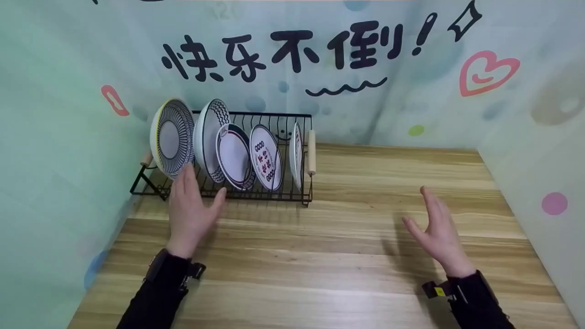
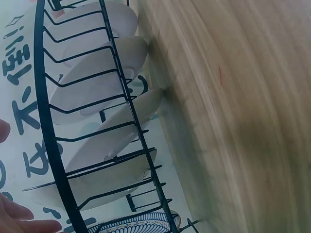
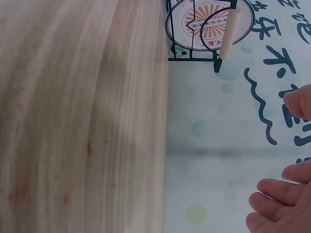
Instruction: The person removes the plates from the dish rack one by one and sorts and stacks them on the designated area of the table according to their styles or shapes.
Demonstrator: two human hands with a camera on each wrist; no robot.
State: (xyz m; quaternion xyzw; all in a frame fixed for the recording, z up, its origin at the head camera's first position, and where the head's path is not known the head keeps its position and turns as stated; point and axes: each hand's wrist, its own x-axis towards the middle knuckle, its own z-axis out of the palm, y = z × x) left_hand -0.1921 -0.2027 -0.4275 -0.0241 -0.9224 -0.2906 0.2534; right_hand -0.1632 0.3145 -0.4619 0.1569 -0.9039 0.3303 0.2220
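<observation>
My left hand [image 1: 191, 217] is in front of a black wire dish rack [image 1: 256, 198], fingers extended and thumb spread, holding nothing. In the head view its fingertips overlap the lower edge of a yellow-rimmed plate with radiating lines [image 1: 169, 139]; contact cannot be told. Rightward in the rack stand a deep white dish with a patterned rim [image 1: 205, 141], a dark-rimmed plate [image 1: 235, 157], a plate with red characters [image 1: 265, 160] and a plate seen nearly edge-on [image 1: 296, 157]. Over the tabletop at right, my right hand [image 1: 441, 235] has loosely extended fingers and holds nothing.
The rack has wooden handles, one at its right end [image 1: 311, 153]. It stands on a wood-grain table [image 1: 292, 265] against a printed backdrop [image 1: 347, 119] with dark characters. Pale sheets [image 1: 59, 160] rise at both sides. Each wrist carries a strapped device.
</observation>
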